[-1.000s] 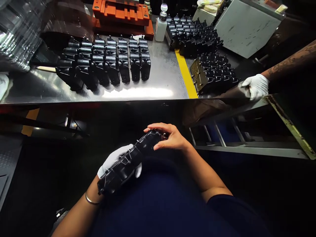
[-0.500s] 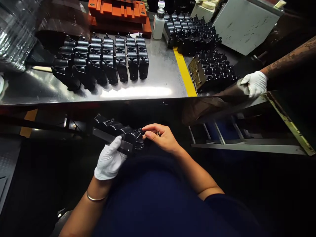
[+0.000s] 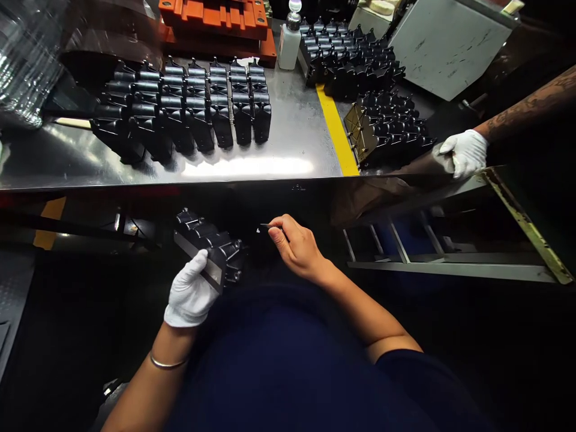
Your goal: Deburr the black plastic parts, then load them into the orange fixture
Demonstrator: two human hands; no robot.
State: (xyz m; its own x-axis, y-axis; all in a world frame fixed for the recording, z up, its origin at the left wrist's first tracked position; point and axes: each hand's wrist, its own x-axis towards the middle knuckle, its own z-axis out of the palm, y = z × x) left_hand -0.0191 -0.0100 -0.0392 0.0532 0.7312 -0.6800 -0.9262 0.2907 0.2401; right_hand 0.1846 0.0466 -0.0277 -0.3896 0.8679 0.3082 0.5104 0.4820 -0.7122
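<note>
My left hand (image 3: 191, 293), in a white glove, grips a black molded plastic part (image 3: 200, 237) below the bench edge. The part is long, with a flat side face and a scalloped, ribbed top, and its right end is tilted toward me. Bare and apart from the part, my right hand (image 3: 297, 246) pinches a small thin blade-like tool (image 3: 265, 226) between thumb and fingers. Most of the tool is hidden in the fingers, so its exact kind does not show. A tiny pale fleck shows near its tip.
Several like black parts (image 3: 198, 108) stand in a row on the metal bench (image 3: 292, 126). More stand beyond yellow tape (image 3: 335, 129), near a bottle (image 3: 289, 42) and an orange fixture (image 3: 216, 21). Another person's gloved hand (image 3: 465, 153) rests at right, above a metal frame (image 3: 454, 269).
My right hand has come away from the part's right end, exposing the thin tool. My left hand has shifted slightly left and turned the part.
</note>
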